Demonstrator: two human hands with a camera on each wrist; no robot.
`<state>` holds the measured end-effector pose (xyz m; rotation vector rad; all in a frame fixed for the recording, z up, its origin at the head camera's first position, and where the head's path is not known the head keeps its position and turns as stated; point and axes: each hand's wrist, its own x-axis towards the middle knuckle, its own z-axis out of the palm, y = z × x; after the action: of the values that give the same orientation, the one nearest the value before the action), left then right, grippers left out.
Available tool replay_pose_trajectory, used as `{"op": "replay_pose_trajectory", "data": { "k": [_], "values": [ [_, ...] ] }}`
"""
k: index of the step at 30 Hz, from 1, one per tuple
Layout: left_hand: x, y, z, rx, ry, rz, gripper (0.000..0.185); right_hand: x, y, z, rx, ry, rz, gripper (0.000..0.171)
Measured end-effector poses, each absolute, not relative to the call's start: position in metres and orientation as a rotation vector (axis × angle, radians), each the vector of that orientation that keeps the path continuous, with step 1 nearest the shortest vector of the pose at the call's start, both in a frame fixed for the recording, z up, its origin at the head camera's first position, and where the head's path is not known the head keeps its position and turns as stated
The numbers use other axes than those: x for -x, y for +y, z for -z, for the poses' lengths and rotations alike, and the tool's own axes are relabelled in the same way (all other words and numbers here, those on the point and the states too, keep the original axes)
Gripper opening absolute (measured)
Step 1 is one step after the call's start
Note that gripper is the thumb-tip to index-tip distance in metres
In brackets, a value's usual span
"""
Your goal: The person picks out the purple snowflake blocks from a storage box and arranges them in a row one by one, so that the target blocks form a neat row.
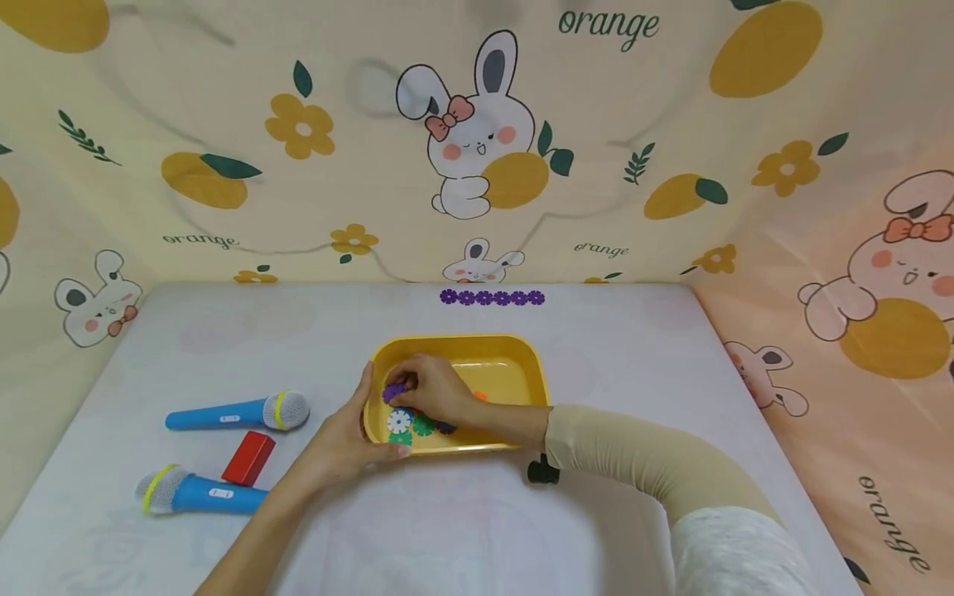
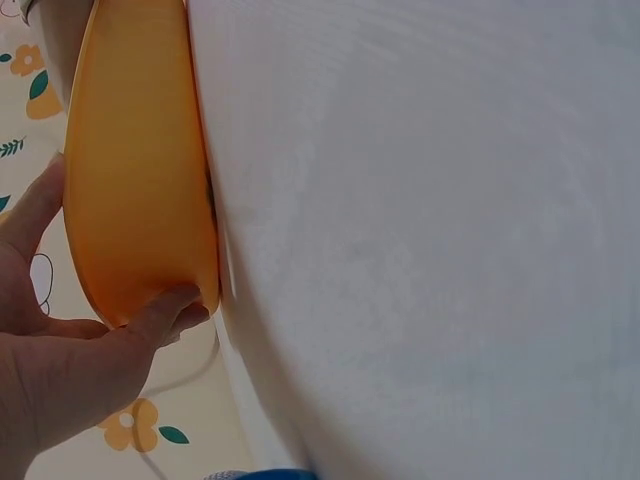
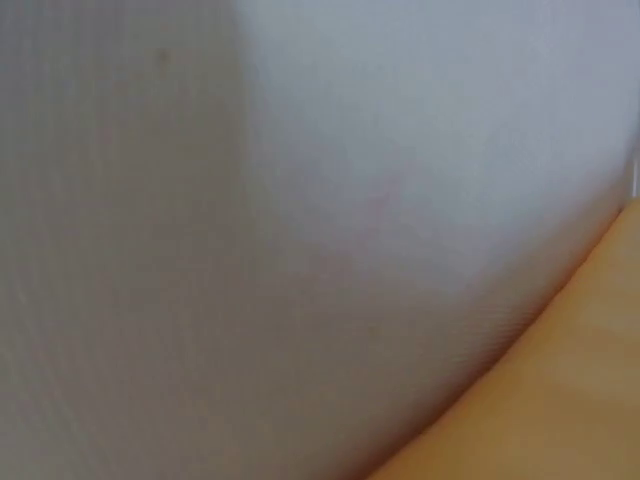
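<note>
Inside a yellow tray [image 1: 514,348], my right hand [image 1: 440,389] pinches a purple snowflake-shaped disc [image 1: 393,393] between thumb and fingers, near the left wall. Just below it lie a white disc [image 1: 398,420], a green disc [image 1: 423,425] and several others, partly covered by the hand. An orange disc [image 1: 480,396] peeks out behind the right wrist. My left hand [image 1: 346,443] grips the tray's left end, thumb along the near rim; in the left wrist view its fingers [image 2: 170,312] wrap the tray's outer wall [image 2: 140,170]. The right wrist view has only tray wall and tabletop, no fingers.
A row of several purple discs [image 1: 493,298] lies along the table's back edge. To the left are two blue toy microphones, one farther [image 1: 231,415] and one nearer [image 1: 216,494], with a red block [image 1: 249,459] between them. Patterned cloth [image 1: 313,207] stands behind the table.
</note>
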<state>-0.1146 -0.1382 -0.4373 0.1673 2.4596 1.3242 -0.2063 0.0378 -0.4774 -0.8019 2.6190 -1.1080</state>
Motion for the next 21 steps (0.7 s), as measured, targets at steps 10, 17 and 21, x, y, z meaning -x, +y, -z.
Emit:
{"op": "replay_pose_trajectory", "data": {
  "k": [10, 17, 21],
  "values": [
    [0.115, -0.137, 0.442, -0.139, 2.453, -1.325, 0.128, 0.209, 0.047, 0.471, 0.635, 2.5, 1.316, 0.016],
    [0.115, -0.136, 0.439, -0.12, 2.454, -1.307, 0.127, 0.216, 0.067, 0.45, 0.569, 2.353, 1.412, 0.023],
    [0.115, -0.135, 0.437, -0.11, 2.462, -1.284, 0.125, 0.221, 0.082, 0.438, 0.561, 2.295, 1.465, 0.023]
  ]
}}
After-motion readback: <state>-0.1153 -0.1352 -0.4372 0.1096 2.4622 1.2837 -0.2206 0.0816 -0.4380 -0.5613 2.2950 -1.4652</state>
